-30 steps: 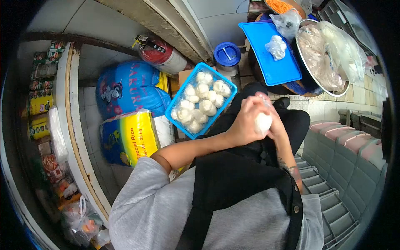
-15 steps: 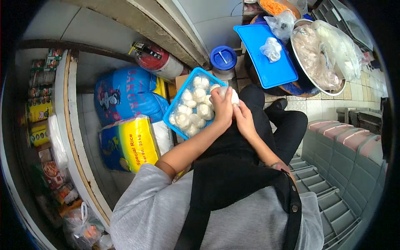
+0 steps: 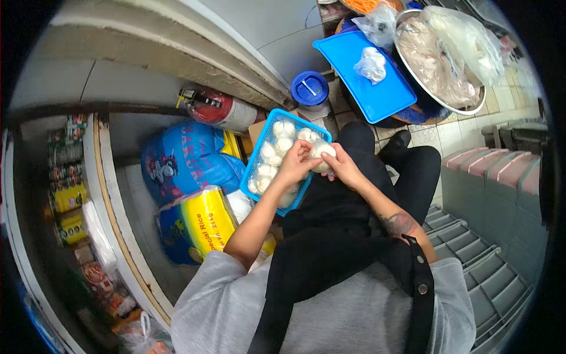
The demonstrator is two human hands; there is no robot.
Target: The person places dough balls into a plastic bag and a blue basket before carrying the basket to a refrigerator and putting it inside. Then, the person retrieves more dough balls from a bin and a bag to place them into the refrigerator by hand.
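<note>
Between my two hands is a small clear plastic bag of white round balls (image 3: pixel 322 151), held over my lap at the right side of a blue basket. My left hand (image 3: pixel 297 163) pinches the bag's near left side with thumb and fingers. On the other side, my right hand (image 3: pixel 348 167) curls around the bag, its thumb close to the left fingertips. Several similar white bundles (image 3: pixel 283 146) in clear plastic lie inside the blue basket (image 3: pixel 253 166), whose right edge sits just beside my left wrist.
A blue lid (image 3: pixel 392 106) with a small white bag (image 3: pixel 371 66) lies ahead, beside a large basin (image 3: pixel 475 109) of bagged food. Rice sacks (image 3: pixel 206 222) and a fire extinguisher (image 3: pixel 219 110) stand left. A blue-lidded tub (image 3: pixel 309 88) is beyond the basket. A grey rack (image 3: pixel 471 259) stands right.
My view has shifted slightly. My hands have turned the bag between them, and my left fingers have moved from over its top to a pinch at its side.
</note>
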